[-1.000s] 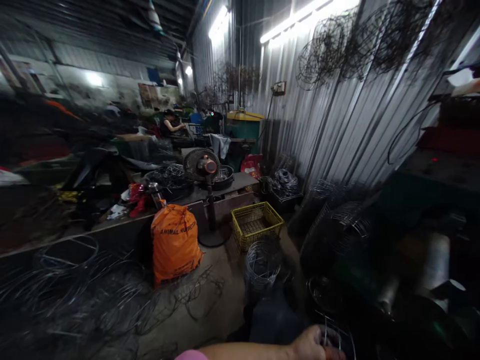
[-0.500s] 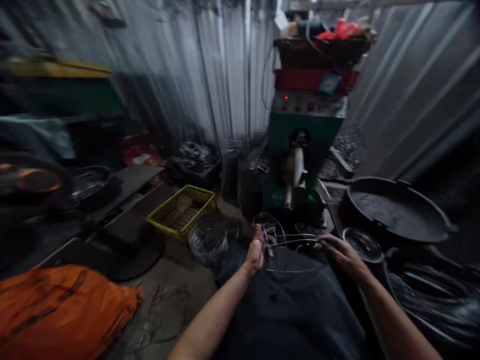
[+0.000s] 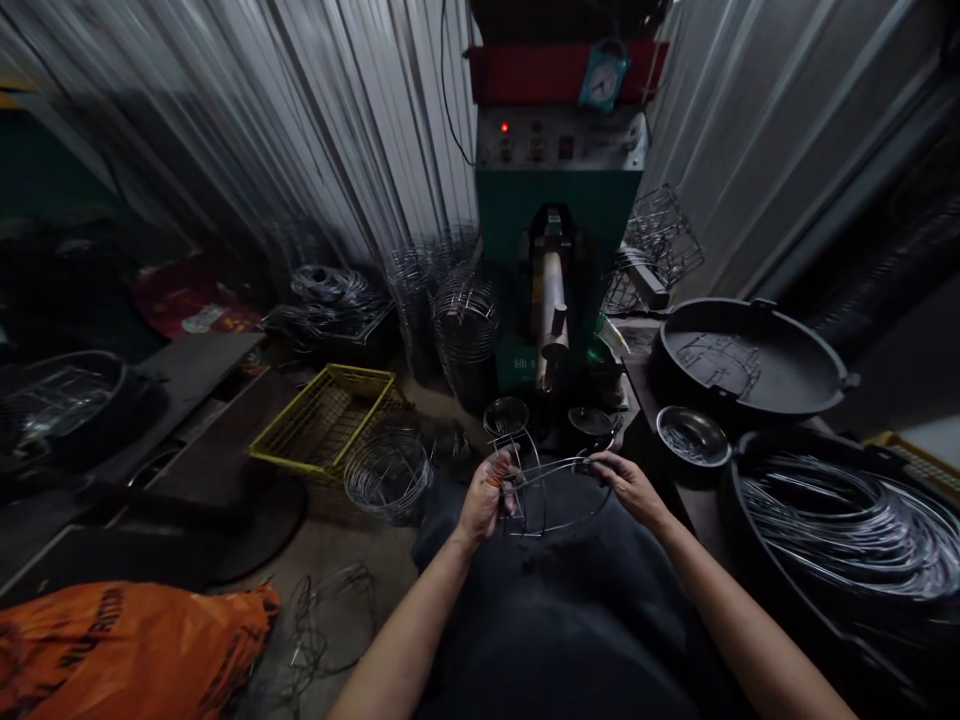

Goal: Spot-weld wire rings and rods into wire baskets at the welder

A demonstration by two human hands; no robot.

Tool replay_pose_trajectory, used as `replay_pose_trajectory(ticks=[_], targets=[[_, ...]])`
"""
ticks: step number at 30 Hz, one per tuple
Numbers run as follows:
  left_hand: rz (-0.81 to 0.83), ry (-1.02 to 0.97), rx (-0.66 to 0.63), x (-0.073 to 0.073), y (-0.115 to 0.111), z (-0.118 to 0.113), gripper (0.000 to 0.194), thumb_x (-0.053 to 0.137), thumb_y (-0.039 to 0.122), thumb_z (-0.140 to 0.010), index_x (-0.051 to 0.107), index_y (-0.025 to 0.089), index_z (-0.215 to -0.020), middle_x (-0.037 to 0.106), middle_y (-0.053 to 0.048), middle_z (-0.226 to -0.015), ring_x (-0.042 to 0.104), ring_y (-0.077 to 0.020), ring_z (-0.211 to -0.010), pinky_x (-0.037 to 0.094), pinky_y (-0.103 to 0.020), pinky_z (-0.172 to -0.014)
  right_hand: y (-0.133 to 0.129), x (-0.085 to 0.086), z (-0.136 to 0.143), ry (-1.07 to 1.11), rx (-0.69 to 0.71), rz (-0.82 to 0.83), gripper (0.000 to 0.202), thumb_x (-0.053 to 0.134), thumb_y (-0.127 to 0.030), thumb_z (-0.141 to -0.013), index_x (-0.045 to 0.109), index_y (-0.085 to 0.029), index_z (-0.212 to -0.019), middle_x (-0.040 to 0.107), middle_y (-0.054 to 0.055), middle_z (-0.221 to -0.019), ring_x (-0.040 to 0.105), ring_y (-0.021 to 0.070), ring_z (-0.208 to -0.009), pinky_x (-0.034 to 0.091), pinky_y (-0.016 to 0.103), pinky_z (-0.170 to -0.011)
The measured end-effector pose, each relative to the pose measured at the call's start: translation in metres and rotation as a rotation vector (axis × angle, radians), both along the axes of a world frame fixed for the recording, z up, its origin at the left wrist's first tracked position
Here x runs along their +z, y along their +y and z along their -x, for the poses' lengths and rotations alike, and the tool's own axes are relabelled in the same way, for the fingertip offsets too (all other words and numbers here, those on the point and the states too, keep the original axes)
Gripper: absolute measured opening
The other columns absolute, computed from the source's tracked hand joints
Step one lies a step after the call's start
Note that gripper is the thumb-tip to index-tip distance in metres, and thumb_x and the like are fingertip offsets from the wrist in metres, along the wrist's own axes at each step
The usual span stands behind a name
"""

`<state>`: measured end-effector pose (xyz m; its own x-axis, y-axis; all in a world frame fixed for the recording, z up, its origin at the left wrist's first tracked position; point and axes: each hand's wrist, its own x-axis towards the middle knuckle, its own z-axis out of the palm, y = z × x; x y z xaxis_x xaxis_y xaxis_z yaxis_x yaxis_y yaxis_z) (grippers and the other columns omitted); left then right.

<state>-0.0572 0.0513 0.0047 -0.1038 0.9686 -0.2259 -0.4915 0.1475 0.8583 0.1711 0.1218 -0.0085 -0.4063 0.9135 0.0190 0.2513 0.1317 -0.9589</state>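
A thin wire frame [image 3: 534, 500] with a bent rectangular part is held above my lap, which is covered by dark cloth. My left hand [image 3: 489, 495] is closed around its left part, with something orange on a finger. The fingers of my right hand [image 3: 626, 482] pinch the right end of a wire ring [image 3: 562, 462] that reaches across to my left hand. Beyond my hands stands a green machine [image 3: 559, 270] with a metal arm pointing toward me and a lit red light.
A yellow basket [image 3: 330, 455] and a wire bundle [image 3: 388, 472] lie left of my hands. To the right are a round black pan [image 3: 787, 360], a small metal bowl [image 3: 712, 450] and a large tub of wire rings [image 3: 847, 520]. An orange sack [image 3: 135, 650] lies at the lower left.
The view has turned right and down, so the surroundings sit further left. Both hands still hold the wire pieces, and the wire ring now shows as a wider curve between them.
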Motion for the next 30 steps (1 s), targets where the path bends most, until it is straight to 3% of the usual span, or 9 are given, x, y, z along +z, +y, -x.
replay_pose_trajectory(ticks=[5,11,15,18,24,30], targets=[[0.01,0.062,-0.048,-0.001,-0.003,0.001,0.062,0.065,0.046,-0.064,0.043,0.014,-0.113,0.05,0.006,-0.058,0.035,-0.0019,-0.028,0.03,-0.016,-0.029,-0.004,-0.009,0.004,-0.008,0.01,0.021,0.03,0.051,-0.044,-0.076,0.061,-0.019,-0.087,0.054,0.001,-0.072,0.048,0.0129,-0.065,0.04,0.025,-0.063],[-0.036,-0.043,-0.004,0.0,-0.005,0.002,0.067,0.067,0.042,-0.063,0.038,0.014,-0.116,0.054,0.004,-0.069,0.04,-0.0024,-0.035,0.039,-0.02,-0.037,-0.009,-0.017,0.009,0.027,-0.058,0.017,0.029,0.052,-0.043,-0.076,0.061,-0.018,-0.087,0.056,0.001,-0.073,0.049,0.0129,-0.066,0.041,0.025,-0.065],[-0.009,0.035,0.059,-0.001,-0.003,0.002,0.071,0.076,0.03,-0.054,0.04,0.016,-0.115,0.047,0.008,-0.063,0.041,-0.002,-0.037,0.035,-0.015,-0.033,-0.014,-0.024,0.012,0.025,-0.075,0.022,0.029,0.051,-0.043,-0.076,0.061,-0.018,-0.087,0.057,0.002,-0.075,0.051,0.0132,-0.067,0.042,0.025,-0.066],[0.008,0.051,0.057,-0.001,-0.004,0.004,0.072,0.075,0.031,-0.055,0.04,0.016,-0.115,0.047,0.008,-0.062,0.041,-0.0022,-0.036,0.035,-0.015,-0.033,-0.017,-0.025,0.012,0.009,-0.057,0.019,0.029,0.051,-0.043,-0.077,0.061,-0.018,-0.088,0.058,0.002,-0.075,0.051,0.0132,-0.067,0.043,0.025,-0.065],[0.104,0.151,-0.053,0.0,-0.012,0.008,0.085,0.077,0.026,-0.052,0.032,0.017,-0.124,0.05,0.007,-0.063,0.048,-0.0054,-0.042,0.042,-0.017,-0.035,-0.018,-0.011,0.016,-0.09,0.056,-0.03,0.027,0.05,-0.041,-0.078,0.063,-0.019,-0.088,0.063,0.003,-0.08,0.057,0.0171,-0.078,0.045,0.03,-0.075],[0.095,0.176,-0.044,-0.008,-0.02,0.01,0.085,0.077,0.025,-0.052,0.033,0.014,-0.123,0.047,0.01,-0.057,0.045,-0.0055,-0.038,0.041,-0.017,-0.031,-0.018,0.016,0.035,-0.206,0.321,-0.299,0.026,0.049,-0.036,-0.081,0.062,-0.021,-0.098,0.064,0.006,-0.092,0.059,0.017,-0.085,0.045,0.029,-0.077]])
